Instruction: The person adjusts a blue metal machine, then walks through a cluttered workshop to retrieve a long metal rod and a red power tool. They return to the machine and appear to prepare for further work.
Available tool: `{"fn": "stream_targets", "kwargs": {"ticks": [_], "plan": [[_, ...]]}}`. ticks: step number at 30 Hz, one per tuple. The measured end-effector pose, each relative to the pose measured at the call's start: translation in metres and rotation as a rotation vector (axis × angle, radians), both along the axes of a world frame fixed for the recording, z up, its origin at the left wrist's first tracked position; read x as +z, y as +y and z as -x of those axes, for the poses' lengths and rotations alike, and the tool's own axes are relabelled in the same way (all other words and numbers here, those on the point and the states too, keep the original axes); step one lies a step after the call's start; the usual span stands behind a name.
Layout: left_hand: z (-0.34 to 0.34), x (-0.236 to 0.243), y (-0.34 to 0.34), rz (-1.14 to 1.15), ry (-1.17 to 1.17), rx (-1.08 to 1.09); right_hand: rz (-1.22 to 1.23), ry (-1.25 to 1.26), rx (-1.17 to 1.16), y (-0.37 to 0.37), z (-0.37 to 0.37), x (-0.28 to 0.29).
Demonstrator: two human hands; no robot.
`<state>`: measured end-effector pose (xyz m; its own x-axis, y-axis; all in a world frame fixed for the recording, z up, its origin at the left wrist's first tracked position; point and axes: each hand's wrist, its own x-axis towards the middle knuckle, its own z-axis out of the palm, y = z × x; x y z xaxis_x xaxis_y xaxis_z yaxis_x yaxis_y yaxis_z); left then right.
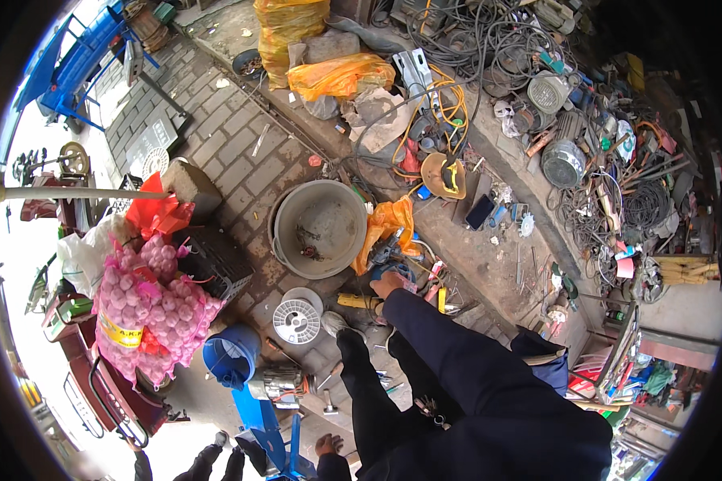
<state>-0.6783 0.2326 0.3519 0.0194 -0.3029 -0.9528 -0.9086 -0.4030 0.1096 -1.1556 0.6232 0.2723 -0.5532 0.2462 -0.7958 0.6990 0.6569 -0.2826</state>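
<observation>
My right arm, in a dark sleeve, stretches forward. My right hand (387,284) is over a cluster of tools beside a blue object (387,270) that may be a power tool. Its fingers are largely hidden, so a grip cannot be made out. Just beyond lies a crumpled orange bag (389,227). A yellow-handled tool (358,301) rests to the left of that hand. Low in view, my left hand (327,445) hangs near a blue metal frame (274,433), its fingers loosely bent and apart with nothing visible in them.
A large grey tub (322,232) stands ahead on the paving. White spools (296,321), a blue bucket (233,353) and a motor (275,383) sit left of my legs. Pink net sacks of garlic (148,309) are farther left. Scrap and cables (565,164) pile up at right.
</observation>
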Motion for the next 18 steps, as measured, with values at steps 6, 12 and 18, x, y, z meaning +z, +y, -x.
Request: {"fn": "stream_targets", "kwargs": {"ticks": [6, 12, 18], "plan": [[-0.044, -0.005, 0.032, -0.03, -0.285, -0.047, 0.148, 0.115, -0.335, -0.016, 0.038, -0.124], [-0.02, -0.027, 0.05, -0.024, -0.374, -0.097, 0.29, 0.309, -0.506, -0.029, 0.065, -0.215], [-0.017, -0.031, 0.051, -0.012, -0.419, -0.117, 0.26, 0.178, -0.749, -0.034, 0.078, -0.246]]}}
